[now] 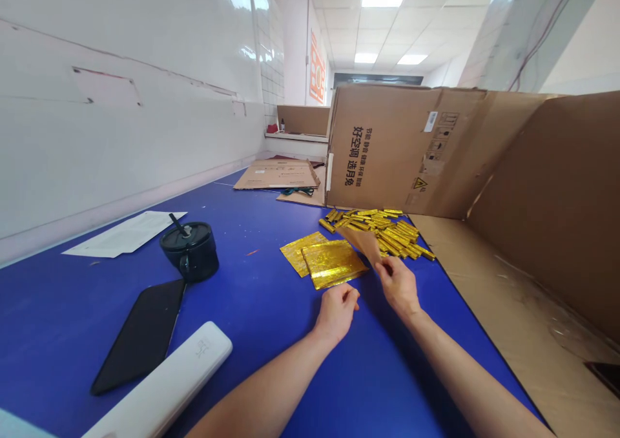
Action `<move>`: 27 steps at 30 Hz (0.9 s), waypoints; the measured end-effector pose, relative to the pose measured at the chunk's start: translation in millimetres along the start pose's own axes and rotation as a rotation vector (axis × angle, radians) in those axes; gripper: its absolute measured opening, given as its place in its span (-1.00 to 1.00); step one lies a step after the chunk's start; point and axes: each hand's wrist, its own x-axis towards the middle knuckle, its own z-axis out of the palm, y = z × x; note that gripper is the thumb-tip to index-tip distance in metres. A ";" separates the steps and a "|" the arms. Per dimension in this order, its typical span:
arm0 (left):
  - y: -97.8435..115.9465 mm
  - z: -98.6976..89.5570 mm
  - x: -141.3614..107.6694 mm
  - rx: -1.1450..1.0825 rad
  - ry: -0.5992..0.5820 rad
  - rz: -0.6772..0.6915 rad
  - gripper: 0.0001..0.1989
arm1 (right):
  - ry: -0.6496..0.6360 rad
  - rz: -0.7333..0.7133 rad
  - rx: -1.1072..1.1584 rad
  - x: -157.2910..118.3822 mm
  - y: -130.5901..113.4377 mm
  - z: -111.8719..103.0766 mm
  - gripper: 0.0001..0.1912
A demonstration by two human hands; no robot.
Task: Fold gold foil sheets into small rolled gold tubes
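Note:
Pinched between the fingers of my right hand [398, 285] is a thin brown sheet [362, 244], raised at a tilt over the table. My left hand [337, 310] is curled closed just below a stack of gold foil sheets [334, 263]; whether its fingers hold anything is too small to tell. Another gold sheet [299, 252] lies partly under the stack, to its left. Behind the brown sheet, a loose pile of thin gold rolls [394, 234] spreads toward the table's right edge.
On the blue table [252, 296] at left are a dark lidded cup [198, 257], a black phone [140, 334], a long white object [167, 386] and white papers [119, 232]. Large cardboard [392, 160] stands behind the rolls; flat cardboard [276, 174] lies farther back.

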 end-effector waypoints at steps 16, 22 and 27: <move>27.0 -12.0 -23.9 0.513 -0.507 0.446 -0.33 | -0.401 0.741 0.917 -104.5 -30.1 -37.3 -0.77; 23.5 -16.0 -19.5 0.571 -0.488 0.477 -0.84 | -0.245 0.209 0.129 -107.3 -9.8 -61.8 -0.77; 28.7 -23.9 -15.4 0.607 -0.415 0.437 -0.77 | -0.013 -0.123 -0.208 -92.6 0.4 -72.8 -0.45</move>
